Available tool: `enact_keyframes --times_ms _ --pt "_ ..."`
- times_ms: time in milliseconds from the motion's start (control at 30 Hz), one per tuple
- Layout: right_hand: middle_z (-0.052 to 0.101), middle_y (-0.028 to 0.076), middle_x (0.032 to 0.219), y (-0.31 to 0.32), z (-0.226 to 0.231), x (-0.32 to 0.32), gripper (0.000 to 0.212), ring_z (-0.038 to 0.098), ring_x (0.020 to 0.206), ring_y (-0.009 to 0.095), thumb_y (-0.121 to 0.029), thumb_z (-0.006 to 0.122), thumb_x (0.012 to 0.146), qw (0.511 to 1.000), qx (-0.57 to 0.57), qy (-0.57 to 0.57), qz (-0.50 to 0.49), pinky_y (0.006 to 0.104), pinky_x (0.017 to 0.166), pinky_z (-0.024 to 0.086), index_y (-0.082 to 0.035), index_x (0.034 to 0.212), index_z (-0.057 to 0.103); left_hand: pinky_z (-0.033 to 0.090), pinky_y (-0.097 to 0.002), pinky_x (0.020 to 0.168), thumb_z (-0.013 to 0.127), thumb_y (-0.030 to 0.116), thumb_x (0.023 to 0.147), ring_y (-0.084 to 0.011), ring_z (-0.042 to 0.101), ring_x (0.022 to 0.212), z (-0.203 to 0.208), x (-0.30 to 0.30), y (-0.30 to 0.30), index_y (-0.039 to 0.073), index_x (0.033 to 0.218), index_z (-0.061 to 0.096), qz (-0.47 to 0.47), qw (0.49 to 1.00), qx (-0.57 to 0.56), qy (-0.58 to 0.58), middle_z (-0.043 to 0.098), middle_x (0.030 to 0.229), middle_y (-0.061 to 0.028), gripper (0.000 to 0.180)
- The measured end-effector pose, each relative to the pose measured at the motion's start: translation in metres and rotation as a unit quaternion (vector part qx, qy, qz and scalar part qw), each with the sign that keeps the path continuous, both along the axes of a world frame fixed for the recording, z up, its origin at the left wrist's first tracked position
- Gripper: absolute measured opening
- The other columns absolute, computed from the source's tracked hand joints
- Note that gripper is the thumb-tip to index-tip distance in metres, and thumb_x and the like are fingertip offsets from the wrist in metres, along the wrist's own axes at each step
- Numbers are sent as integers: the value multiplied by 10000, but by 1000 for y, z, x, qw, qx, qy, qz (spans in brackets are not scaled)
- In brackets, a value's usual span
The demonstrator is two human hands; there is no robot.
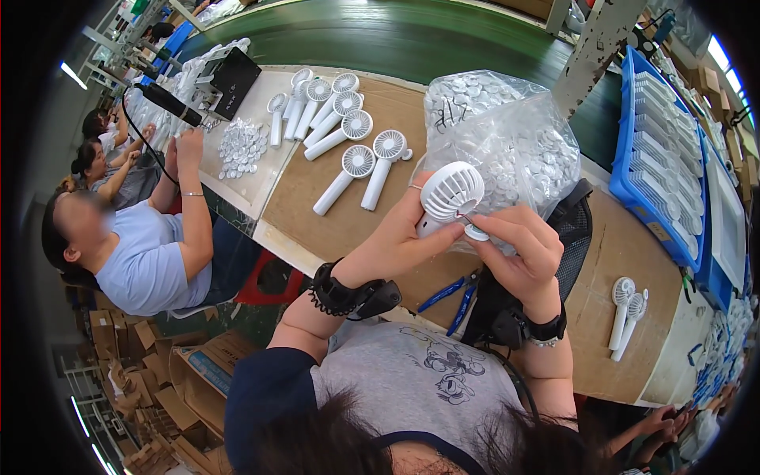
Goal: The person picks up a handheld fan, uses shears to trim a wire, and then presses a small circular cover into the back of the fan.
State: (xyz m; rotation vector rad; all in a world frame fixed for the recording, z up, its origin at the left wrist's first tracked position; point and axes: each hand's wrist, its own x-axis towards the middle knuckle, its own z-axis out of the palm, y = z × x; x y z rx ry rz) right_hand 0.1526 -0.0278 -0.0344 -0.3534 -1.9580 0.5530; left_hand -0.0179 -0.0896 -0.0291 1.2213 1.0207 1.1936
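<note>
My left hand [408, 233] is closed around a white handheld fan [453, 190], its round slatted grille tilted upward. Between the thumb and fingers of my right hand [518, 245] is a small white round cap [476, 233], close beside the fan's head. A thin dark-red wire seems to run between cap and fan. Just beyond my hands lies a clear plastic bag [530, 119] full of small white round pieces. Blue-handled pliers [462, 309] rest on the table near my body. Several white handheld fans [356, 161] lie to the left of my hands.
A pile of white discs [241, 148] and a black box [236, 81] sit farther left, where a co-worker [150, 245] works. Two fans [624, 313] lie at right, near a blue tray [625, 170] of white parts. A metal post [598, 55] stands before the green conveyor [372, 43].
</note>
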Motion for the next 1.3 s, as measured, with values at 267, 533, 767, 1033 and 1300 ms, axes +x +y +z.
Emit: enact_keyframes --times_ms 267,533,767,1033,1300 --pt "616 113 787 0 -3 1 260 582 655 199 79 681 584 999 8 10 30 260 558 466 -5 815 595 410 -229 756 570 95 844 -86 473 893 -2 0 -1 4 1197 362 19 999 -22 25 468 1051 -51 421" --pt "624 142 872 1 -3 -2 260 589 671 197 74 677 575 998 40 15 50 265 557 476 -5 808 591 411 -288 821 576 109 841 -160 507 951 -9 -1 0 -9 1203 345 34 995 42 82 473 1078 -85 446" --pt "632 162 908 3 -3 0 251 604 649 207 61 676 578 995 49 -9 81 260 539 479 -11 803 589 392 -291 863 579 108 836 -161 478 1032 -2 -3 1 -2 1251 287 10 990 70 125 444 1130 -115 519" --pt "632 169 906 3 -3 1 252 610 649 212 62 668 586 995 49 1 87 257 531 480 -9 811 583 372 -294 890 583 93 829 -168 454 1059 -10 -1 0 6 1268 272 24 993 64 91 425 1149 -108 546" --pt "632 178 891 3 -3 1 252 619 664 216 66 660 590 996 44 12 81 257 539 488 -13 815 579 367 -294 896 589 86 822 -164 443 1068 -11 1 -1 7 1267 273 31 997 50 55 403 1165 -103 552"
